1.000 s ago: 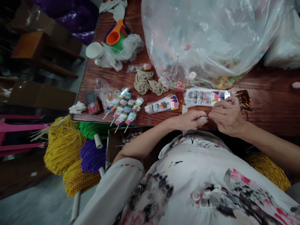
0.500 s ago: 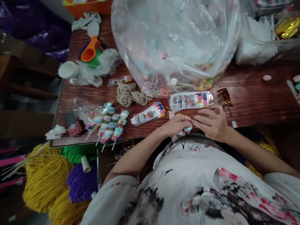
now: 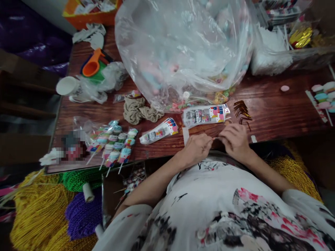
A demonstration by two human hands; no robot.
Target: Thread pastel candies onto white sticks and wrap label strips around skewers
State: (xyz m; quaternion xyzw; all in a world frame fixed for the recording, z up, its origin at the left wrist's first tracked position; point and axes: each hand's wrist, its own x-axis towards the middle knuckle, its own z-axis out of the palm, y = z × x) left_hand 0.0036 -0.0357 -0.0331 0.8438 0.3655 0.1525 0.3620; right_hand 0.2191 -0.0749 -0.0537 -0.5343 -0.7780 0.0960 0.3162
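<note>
My left hand (image 3: 197, 149) is closed at the table's front edge, against my shirt. It is around a marshmallow skewer whose pastel pieces showed below it a moment ago; the fist now hides them. My right hand (image 3: 235, 139) is beside it with fingers bent into a pinch, slightly blurred. Between the fingertips shows a thin, pale and reddish bit, too small to name. Just beyond the hands lie a stack of printed clear bags (image 3: 204, 115) and a bundle of gold twist ties (image 3: 242, 109). A second fan of printed bags (image 3: 159, 131) lies to the left.
Several wrapped marshmallow skewers (image 3: 117, 144) lie at the front left. A beige cloth (image 3: 140, 111) is behind them. A large clear bag of marshmallows (image 3: 180, 45) fills the back. White sticks (image 3: 272, 52) are back right, and more marshmallow skewers (image 3: 326, 94) lie far right.
The view has shifted slightly right. My left hand has turned over the skewer, hiding its pastel pieces. My right hand's fingers have curled from fairly straight into a pinch.
</note>
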